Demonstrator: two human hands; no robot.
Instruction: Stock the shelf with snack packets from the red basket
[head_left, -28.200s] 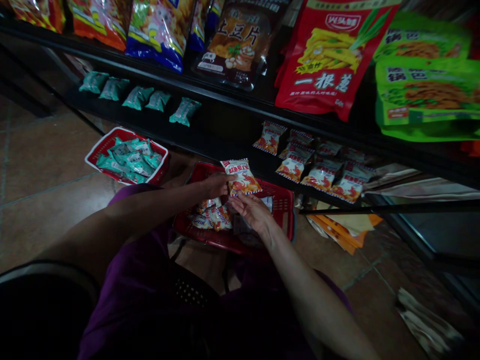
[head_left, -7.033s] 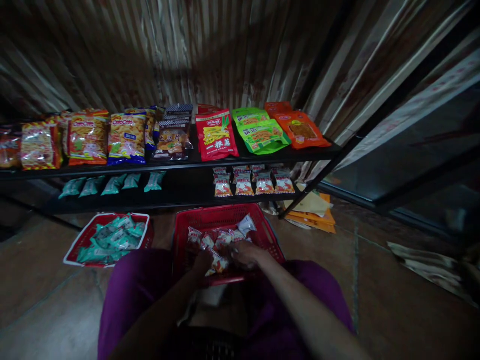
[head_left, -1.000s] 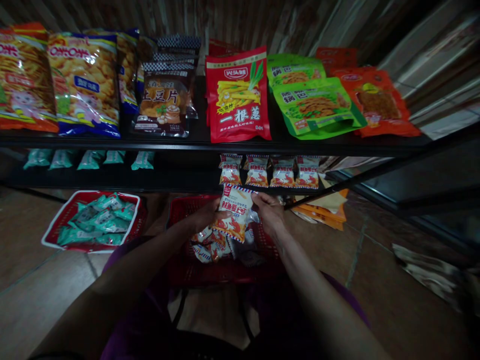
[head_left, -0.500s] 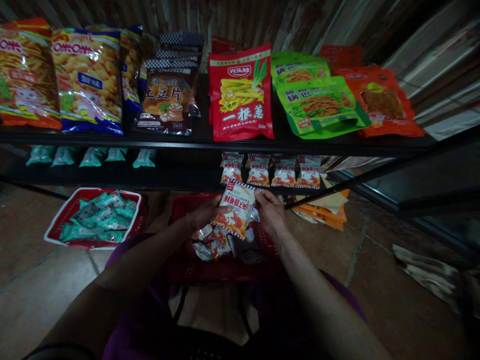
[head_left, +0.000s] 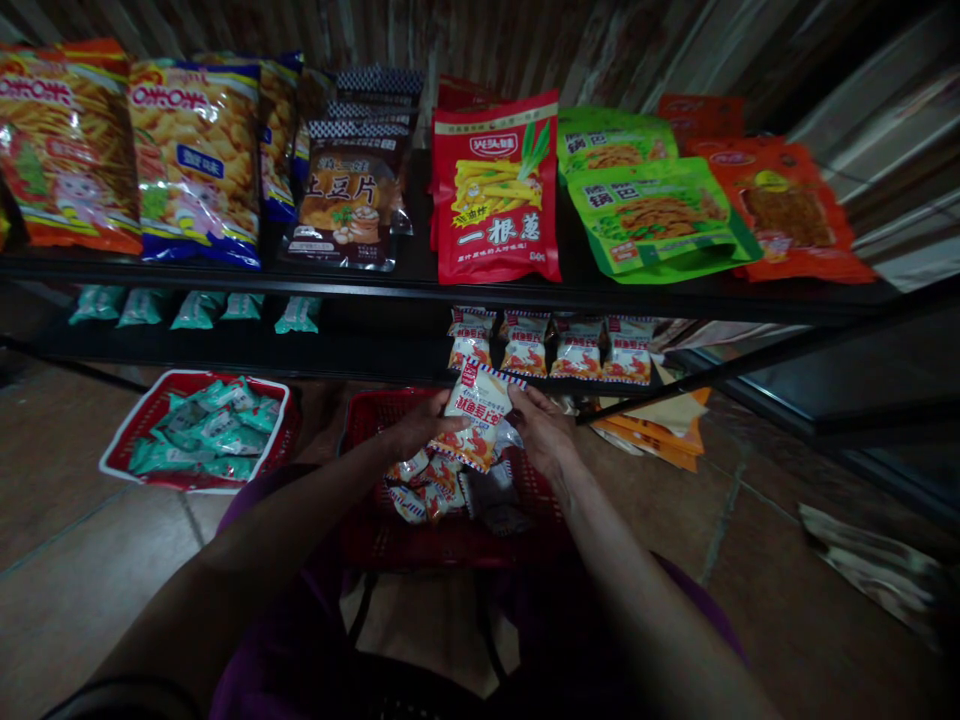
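Observation:
A small white and orange snack packet (head_left: pixel 477 415) with striped ends is held between my two hands, front side up. My left hand (head_left: pixel 420 425) is closed on its left edge, with the thumb across the front. At the other edge, my right hand (head_left: pixel 538 420) grips the packet near its upper right. Beneath is a red basket (head_left: pixel 450 550) with several similar packets (head_left: pixel 435 490) lying loose inside, some of them silvery side up. Just beyond my hands, a row of matching packets (head_left: pixel 525 343) stands on the lower shelf (head_left: pixel 360 345).
A white-rimmed red basket (head_left: pixel 124 440) of teal packets (head_left: pixel 217 425) sits on the floor at left. Large snack bags, including a red one (head_left: pixel 496 190), line the black upper shelf (head_left: pixel 360 280). Orange cardboard (head_left: pixel 675 440) lies at right, near the shelf leg.
The view has shifted slightly, so the shelves appear a little further right. Both hands still hold the packet, which now looks slightly bent, and my right fingers have moved on its edge.

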